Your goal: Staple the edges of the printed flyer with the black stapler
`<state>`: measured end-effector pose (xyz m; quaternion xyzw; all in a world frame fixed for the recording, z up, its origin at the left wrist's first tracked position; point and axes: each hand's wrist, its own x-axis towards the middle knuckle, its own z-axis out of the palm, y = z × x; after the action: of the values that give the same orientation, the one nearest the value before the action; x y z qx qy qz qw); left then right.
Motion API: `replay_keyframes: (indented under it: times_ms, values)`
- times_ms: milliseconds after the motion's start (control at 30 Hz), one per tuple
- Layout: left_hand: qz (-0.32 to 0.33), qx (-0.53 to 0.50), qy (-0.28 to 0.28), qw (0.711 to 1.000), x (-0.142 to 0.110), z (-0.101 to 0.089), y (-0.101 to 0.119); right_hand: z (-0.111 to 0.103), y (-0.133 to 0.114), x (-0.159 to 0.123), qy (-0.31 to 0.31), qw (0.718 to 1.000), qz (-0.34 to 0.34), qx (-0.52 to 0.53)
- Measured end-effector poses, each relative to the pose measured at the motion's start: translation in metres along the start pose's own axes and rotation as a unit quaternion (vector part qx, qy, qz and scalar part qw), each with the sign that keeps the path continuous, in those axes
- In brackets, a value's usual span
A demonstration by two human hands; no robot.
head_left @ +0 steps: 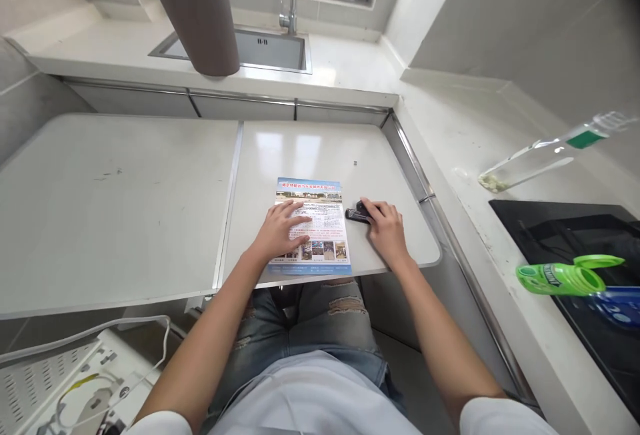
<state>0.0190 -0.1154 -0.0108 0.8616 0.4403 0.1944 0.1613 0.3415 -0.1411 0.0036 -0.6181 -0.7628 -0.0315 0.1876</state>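
Observation:
A printed flyer [325, 221] with a blue top and bottom border and rows of small pictures lies flat on the white folding table [165, 215]. My left hand [283, 227] rests on the flyer's left half, fingers stretched and spread. To the right of the sheet, my right hand [386, 227] is closed around a small black stapler [356, 215], whose front end points left towards the flyer's edge. A narrow gap separates the stapler from the paper. Part of the stapler is hidden under my fingers.
Behind the table is a counter with a sink [273, 51] and a brown cylinder [200, 15]. On the right counter stand a clear bottle [540, 155], an open green container [557, 278] and a black cooktop [565, 235]. A tiny dark object [355, 163] lies beyond the flyer.

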Motion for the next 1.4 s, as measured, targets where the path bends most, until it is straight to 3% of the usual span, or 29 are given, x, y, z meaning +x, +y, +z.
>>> replay_keyframes:
  times_ms: [100,167,300,467,533,633,767,1067,1333,1400]
  values:
    - [0.007,-0.007,0.011,1.000,0.000,0.001,0.000,-0.003,0.008,0.005,0.025,0.998,0.062,0.019]
    - [0.004,-0.020,0.022,1.000,0.001,0.001,-0.001,-0.007,0.000,0.010,0.049,0.995,0.087,0.015]
    - [-0.052,-0.086,0.098,0.990,0.003,-0.002,-0.002,-0.009,-0.049,0.022,0.082,0.992,0.086,0.031]
    - [-0.131,-0.144,0.238,0.951,0.003,-0.007,-0.004,0.013,-0.127,0.029,-0.005,0.993,-0.014,0.117]
    - [-0.157,-0.143,0.267,0.940,0.002,-0.007,-0.006,0.023,-0.146,0.029,-0.029,0.991,-0.037,0.127]
    - [-0.195,-0.134,0.279,0.931,0.000,-0.006,-0.010,0.032,-0.155,0.026,-0.035,0.991,-0.038,0.123]
    - [-0.218,-0.138,0.275,0.926,-0.001,-0.005,-0.014,0.033,-0.133,0.024,-0.025,0.992,-0.032,0.118]
    - [-0.260,-0.111,0.248,0.927,0.003,-0.007,-0.008,0.013,-0.017,0.015,0.013,0.992,-0.019,0.125]
    - [-0.264,-0.111,0.245,0.926,0.003,-0.004,-0.011,-0.014,0.013,0.030,-0.082,0.971,-0.074,0.212]
    - [-0.265,-0.112,0.246,0.926,0.003,-0.003,-0.012,-0.021,0.025,0.043,-0.057,0.964,-0.077,0.249]
